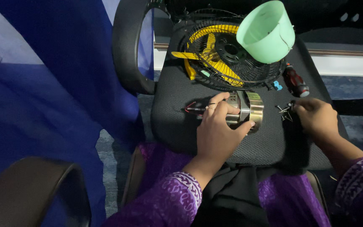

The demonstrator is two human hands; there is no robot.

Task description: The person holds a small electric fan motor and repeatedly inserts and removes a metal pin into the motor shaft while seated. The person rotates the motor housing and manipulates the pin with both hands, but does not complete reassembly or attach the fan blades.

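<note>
A small metal fan motor [248, 110] with red and black wires lies on the black mesh chair seat [173, 113]. My left hand [219, 132] is wrapped around it, fingers over its top. Right of the motor, my right hand [316, 117] rests on the seat, its fingertips at a cluster of small dark screws [285, 111]; whether one is pinched I cannot tell. Behind the motor lies a black wire fan grille [223, 50] with a yellow blade beneath it.
A pale green plastic cup [266, 32] stands on the grille's right side. A red-and-black screwdriver [295, 80] and a small blue piece [277, 85] lie at the seat's right. A black armrest [127, 46] rises at left, with blue cloth [43, 84] beyond it.
</note>
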